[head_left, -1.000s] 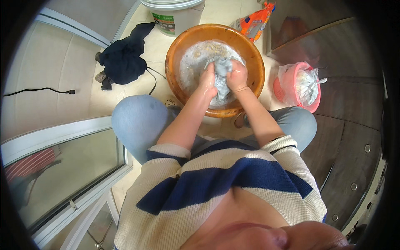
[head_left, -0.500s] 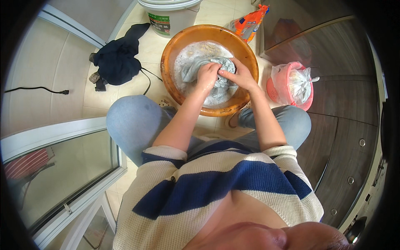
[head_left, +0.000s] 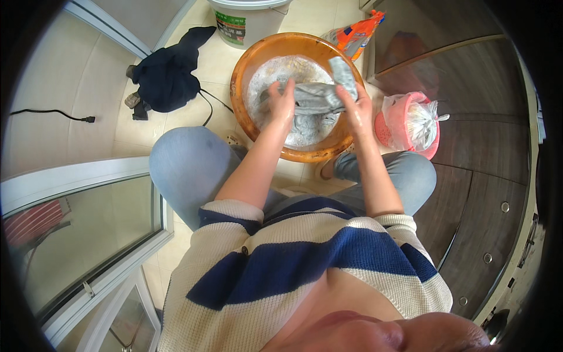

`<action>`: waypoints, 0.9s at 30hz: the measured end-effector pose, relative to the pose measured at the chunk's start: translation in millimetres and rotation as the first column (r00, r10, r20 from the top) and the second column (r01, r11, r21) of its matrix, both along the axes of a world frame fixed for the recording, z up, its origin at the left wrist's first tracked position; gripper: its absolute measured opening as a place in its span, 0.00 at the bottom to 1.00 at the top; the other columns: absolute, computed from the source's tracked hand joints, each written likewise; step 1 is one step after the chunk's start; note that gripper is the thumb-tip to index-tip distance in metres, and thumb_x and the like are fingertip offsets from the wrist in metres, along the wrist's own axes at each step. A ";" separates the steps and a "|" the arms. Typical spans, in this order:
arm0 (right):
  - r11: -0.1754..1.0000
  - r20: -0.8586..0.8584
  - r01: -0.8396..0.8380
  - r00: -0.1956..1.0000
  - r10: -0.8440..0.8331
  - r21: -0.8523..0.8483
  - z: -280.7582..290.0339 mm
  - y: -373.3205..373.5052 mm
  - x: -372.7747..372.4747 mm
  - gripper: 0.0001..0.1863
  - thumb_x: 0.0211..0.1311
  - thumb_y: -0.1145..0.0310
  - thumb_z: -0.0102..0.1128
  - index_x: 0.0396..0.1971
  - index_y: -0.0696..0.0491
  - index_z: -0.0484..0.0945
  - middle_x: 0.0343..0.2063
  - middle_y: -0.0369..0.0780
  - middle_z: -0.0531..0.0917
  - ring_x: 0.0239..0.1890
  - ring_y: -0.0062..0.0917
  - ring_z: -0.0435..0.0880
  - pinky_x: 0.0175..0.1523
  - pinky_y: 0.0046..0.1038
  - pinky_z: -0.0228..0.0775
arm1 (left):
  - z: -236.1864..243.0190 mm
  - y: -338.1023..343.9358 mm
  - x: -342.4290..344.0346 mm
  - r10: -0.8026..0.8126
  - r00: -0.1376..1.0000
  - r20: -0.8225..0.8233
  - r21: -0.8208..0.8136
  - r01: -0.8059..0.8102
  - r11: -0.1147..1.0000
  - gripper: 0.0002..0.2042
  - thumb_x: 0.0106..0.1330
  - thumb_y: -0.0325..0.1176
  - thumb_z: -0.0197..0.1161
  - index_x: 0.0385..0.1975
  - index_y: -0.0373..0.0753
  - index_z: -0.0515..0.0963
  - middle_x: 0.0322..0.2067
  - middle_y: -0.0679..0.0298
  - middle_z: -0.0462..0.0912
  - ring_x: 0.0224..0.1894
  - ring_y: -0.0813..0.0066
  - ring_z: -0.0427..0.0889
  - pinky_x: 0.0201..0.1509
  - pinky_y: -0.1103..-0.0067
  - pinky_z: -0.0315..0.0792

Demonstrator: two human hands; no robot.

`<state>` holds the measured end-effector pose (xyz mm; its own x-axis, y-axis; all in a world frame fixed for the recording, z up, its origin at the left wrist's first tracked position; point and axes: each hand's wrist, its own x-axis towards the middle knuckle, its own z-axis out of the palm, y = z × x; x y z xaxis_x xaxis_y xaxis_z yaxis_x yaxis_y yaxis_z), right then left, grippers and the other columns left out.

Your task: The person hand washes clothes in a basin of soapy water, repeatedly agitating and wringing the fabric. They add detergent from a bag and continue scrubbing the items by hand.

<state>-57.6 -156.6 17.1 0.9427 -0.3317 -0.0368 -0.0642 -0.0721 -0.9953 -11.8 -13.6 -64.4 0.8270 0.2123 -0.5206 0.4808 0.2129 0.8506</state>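
A brown round basin (head_left: 246, 50) holds whitish, sudsy water (head_left: 270, 67). Stretched between my hands over the water is a wet grey-green garment (head_left: 316, 97), its lower part dipping into the suds. My right hand (head_left: 359, 108) grips it at the right, with a folded end sticking up past the fingers. At the left my left hand (head_left: 282, 100) is closed around the other side of the cloth; part of its grip is hidden by the hand itself. What kind of garment it is, I cannot tell.
Dark clothing (head_left: 167, 76) lies on the floor left of the basin. Behind stands a white bucket (head_left: 258, 23), with an orange bag (head_left: 358, 38) to its right. A pink bin (head_left: 384, 126) with a plastic liner stands by the dark cabinets (head_left: 487, 146). A black plug cord (head_left: 56, 112) hangs at left.
My hands were together on the bunched cloth; now they are apart, the right one moved rightward and the left slightly left. The garment is drawn out between them, one end raised.
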 end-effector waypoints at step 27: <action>0.864 -0.057 0.152 0.988 -0.142 0.480 -21.7 -49.1 17.3 0.18 0.69 0.59 0.51 0.39 0.62 0.75 0.30 0.40 0.81 0.31 0.24 0.79 0.38 0.27 0.72 | 32.8 23.9 -16.9 -0.800 0.596 0.064 0.935 0.246 0.257 0.30 0.55 0.46 0.66 0.57 0.43 0.69 0.55 0.46 0.70 0.55 0.45 0.71 0.60 0.68 0.65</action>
<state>-40.3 -205.8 -4.6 0.8817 -0.4029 -0.2453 -0.0554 0.4279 -0.9021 -28.7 10.4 -31.6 0.9432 -0.3251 0.0689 -0.3111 -0.7906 0.5274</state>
